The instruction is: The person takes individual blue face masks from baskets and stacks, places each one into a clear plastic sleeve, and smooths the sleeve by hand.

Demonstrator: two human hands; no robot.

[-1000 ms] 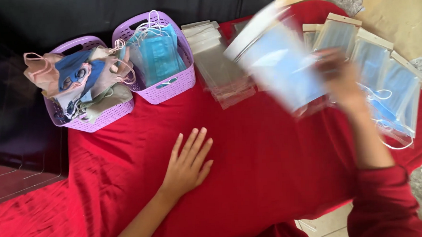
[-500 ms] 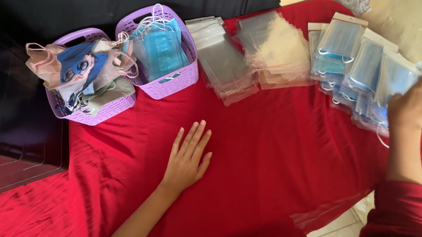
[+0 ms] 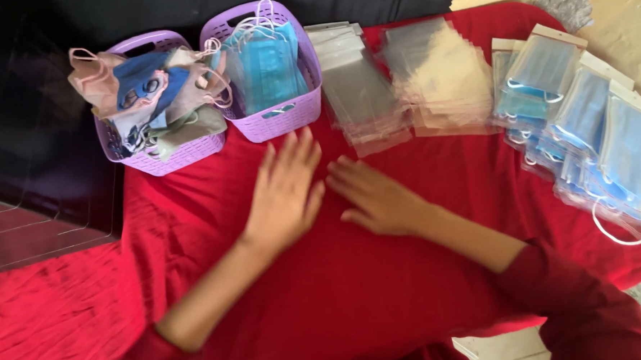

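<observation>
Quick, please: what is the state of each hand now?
Left hand: open, flat on the red cloth, holding nothing.
Right hand: open, flat on the cloth, empty.

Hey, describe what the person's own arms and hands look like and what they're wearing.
Both hands are bare: no gloves, and no rings or watch that I can see. The left hand and right hand lead into bare forearms. Dark red sleeves, close in colour to the red cloth, are pushed up toward the elbows.

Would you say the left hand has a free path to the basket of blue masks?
Probably yes: the left hand lies flat and empty on the red cloth just before the basket, nothing between.
</observation>
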